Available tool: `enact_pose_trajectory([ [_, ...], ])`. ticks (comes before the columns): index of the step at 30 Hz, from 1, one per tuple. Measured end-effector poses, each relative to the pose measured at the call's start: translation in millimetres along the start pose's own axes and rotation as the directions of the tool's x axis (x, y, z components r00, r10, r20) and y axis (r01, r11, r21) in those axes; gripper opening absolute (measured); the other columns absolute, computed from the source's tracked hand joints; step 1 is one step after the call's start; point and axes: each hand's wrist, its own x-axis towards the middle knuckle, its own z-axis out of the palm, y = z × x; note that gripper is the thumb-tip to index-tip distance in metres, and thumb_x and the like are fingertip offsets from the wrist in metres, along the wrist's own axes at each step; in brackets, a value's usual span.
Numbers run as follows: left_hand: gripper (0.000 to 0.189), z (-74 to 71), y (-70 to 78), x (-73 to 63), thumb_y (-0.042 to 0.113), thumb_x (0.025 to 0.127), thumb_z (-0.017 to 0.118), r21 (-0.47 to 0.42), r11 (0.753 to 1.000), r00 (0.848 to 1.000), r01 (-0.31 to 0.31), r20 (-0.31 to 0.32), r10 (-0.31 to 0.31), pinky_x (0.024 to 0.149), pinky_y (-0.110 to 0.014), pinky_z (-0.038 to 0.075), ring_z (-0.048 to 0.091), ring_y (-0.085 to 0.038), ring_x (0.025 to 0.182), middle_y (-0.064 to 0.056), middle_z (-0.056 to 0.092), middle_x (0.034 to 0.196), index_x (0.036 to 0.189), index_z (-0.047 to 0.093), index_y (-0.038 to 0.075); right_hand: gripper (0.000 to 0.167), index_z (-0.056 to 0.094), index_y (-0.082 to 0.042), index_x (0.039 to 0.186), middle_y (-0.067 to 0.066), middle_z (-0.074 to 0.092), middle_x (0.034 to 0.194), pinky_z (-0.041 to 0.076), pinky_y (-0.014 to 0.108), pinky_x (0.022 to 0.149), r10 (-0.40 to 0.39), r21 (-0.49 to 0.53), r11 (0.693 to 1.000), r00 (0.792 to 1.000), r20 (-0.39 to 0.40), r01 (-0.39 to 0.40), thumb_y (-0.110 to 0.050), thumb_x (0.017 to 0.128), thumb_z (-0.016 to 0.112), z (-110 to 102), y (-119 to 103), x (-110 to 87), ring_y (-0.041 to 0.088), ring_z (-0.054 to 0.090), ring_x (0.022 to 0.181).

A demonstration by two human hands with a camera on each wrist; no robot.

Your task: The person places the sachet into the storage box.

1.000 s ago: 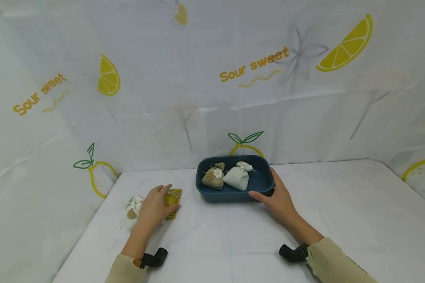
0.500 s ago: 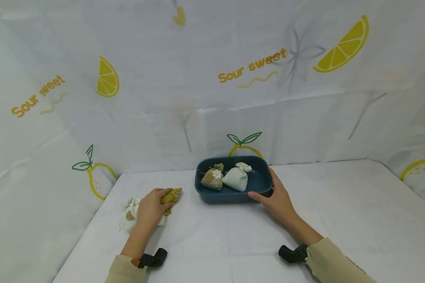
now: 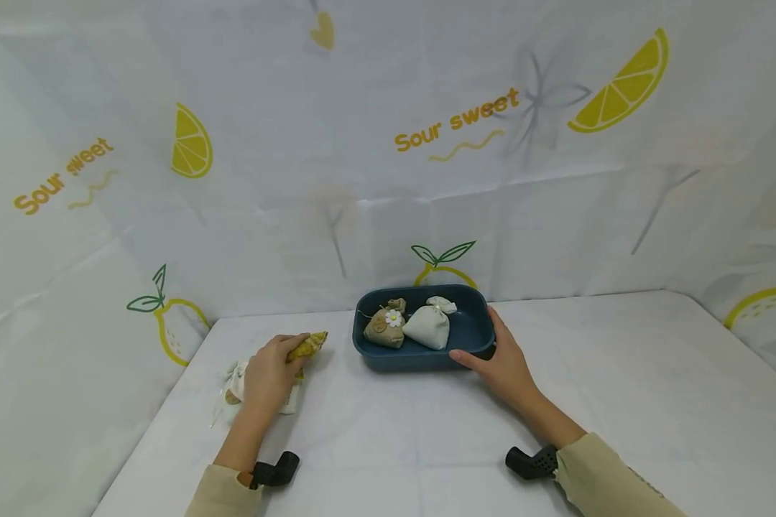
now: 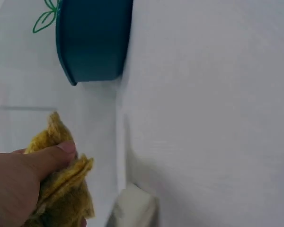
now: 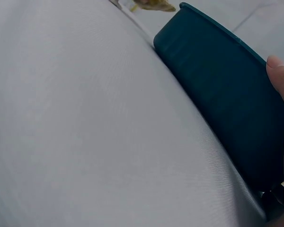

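Note:
My left hand (image 3: 270,373) pinches a crumpled yellow sachet (image 3: 307,346) between thumb and fingers. In the left wrist view the sachet (image 4: 68,189) is folded in the grip, raised off the table. Beneath and beside that hand lie a white drawstring pouch (image 3: 233,403) and a small white block-like thing (image 3: 291,402), both partly hidden by it. My right hand (image 3: 507,366) grips the right end of a dark blue rectangular bin (image 3: 394,361), thumb on the front rim. Inside the bin sit a brown drawstring pouch with a daisy (image 3: 384,330) and a white drawstring pouch (image 3: 429,327).
The bin stands near the back of a table (image 3: 420,445) covered in white cloth. A white curtain (image 3: 284,237) with lemon prints rises right behind it. Black wrist devices (image 3: 276,470) sit on both wrists.
The yellow sachet, first lying flat beneath the left hand, has been gathered up, folded in the fingers and lifted slightly. The right hand and bin stay put, while the view shifts a little.

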Motion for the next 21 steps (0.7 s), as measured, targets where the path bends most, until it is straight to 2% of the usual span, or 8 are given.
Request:
enact_pose_trajectory([
  [2, 0.046, -7.7, 6.2, 2.1, 0.015, 0.086, 0.081, -0.044, 0.999, 0.998, -0.022, -0.052, 0.02, 0.08, -0.05, 0.058, 0.072, -0.035, 0.102, -0.014, 0.072, 0.123, 0.131, 0.071, 0.016, 0.112, 0.01, -0.008, 0.164, 0.02, 0.017, 0.169, 0.025, 0.062, 0.122, 0.0, 0.003, 1.0, 1.0, 0.001, 0.0, -0.048, 0.085, 0.078, 0, 0, -0.2, 0.042, 0.019, 0.155],
  [5, 0.045, -19.0, 19.3, 6.0, 0.015, 0.088, 0.079, -0.099, 0.994, 0.995, -0.045, -0.098, 0.035, 0.08, -0.05, 0.058, 0.071, -0.035, 0.102, -0.014, 0.071, 0.125, 0.132, 0.07, 0.017, 0.112, 0.01, -0.008, 0.164, 0.02, 0.017, 0.169, 0.025, 0.062, 0.122, 0.002, 0.01, 1.0, 1.0, 0.005, -0.002, -0.048, 0.085, 0.078, 1, 0, -0.7, 0.042, 0.019, 0.156],
  [11, 0.044, -29.1, 57.1, 19.5, 0.015, 0.089, 0.077, -0.184, 0.977, 0.991, -0.107, -0.102, 0.09, 0.087, -0.049, 0.058, 0.069, -0.033, 0.108, -0.01, 0.069, 0.129, 0.133, 0.069, 0.02, 0.111, 0.01, -0.008, 0.164, 0.02, 0.017, 0.169, 0.025, 0.062, 0.122, 0.0, 0.001, 1.0, 1.0, 0.002, 0.0, -0.049, 0.086, 0.078, 1, 0, -1.0, 0.042, 0.019, 0.156],
  [16, 0.043, -23.2, 88.5, 32.2, 0.017, 0.089, 0.078, -0.231, 0.961, 0.985, -0.152, -0.113, 0.129, 0.088, -0.046, 0.058, 0.069, -0.03, 0.111, -0.007, 0.07, 0.128, 0.132, 0.07, 0.022, 0.111, 0.01, -0.008, 0.164, 0.02, 0.018, 0.169, 0.026, 0.062, 0.122, -0.002, 0.004, 1.0, 1.0, -0.001, 0.002, -0.049, 0.085, 0.078, 0, -1, -1.1, 0.042, 0.02, 0.155],
  [21, 0.043, -8.8, 110.7, 43.3, 0.018, 0.091, 0.076, -0.29, 0.942, 0.984, -0.168, -0.106, 0.142, 0.09, -0.046, 0.058, 0.068, -0.031, 0.115, -0.008, 0.069, 0.13, 0.133, 0.069, 0.022, 0.111, 0.01, -0.008, 0.164, 0.02, 0.017, 0.169, 0.025, 0.062, 0.122, 0.003, 0.004, 1.0, 1.0, 0.002, -0.003, -0.049, 0.085, 0.078, -1, -1, -1.6, 0.042, 0.019, 0.156],
])
